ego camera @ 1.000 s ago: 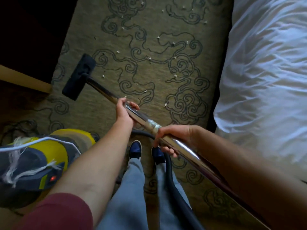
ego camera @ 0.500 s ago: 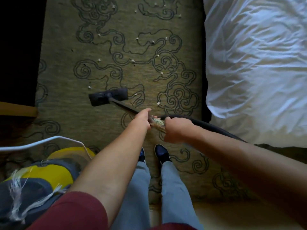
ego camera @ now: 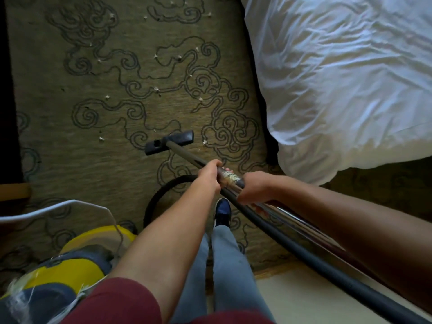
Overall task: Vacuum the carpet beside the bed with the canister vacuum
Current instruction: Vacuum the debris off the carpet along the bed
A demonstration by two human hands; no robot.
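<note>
The olive carpet with dark swirl lines lies beside the bed and is dotted with several small white scraps. A black floor nozzle rests flat on it near the middle. From the nozzle a metal wand runs back toward me. My left hand grips the wand ahead of a taped joint. Just behind that joint my right hand grips the wand. The black hose trails down to the lower right and loops behind my left arm. The yellow and blue canister sits at the lower left.
The bed with a rumpled white sheet fills the right side, close to the carpet's edge. A white cord arcs over the canister. A wooden edge juts in at the left. My blue shoe stands on the carpet; pale floor lies behind.
The nozzle has swept from the carpet's left side toward the bed and turned crosswise. Both hands keep their grip on the wand, and the view has shifted left.
</note>
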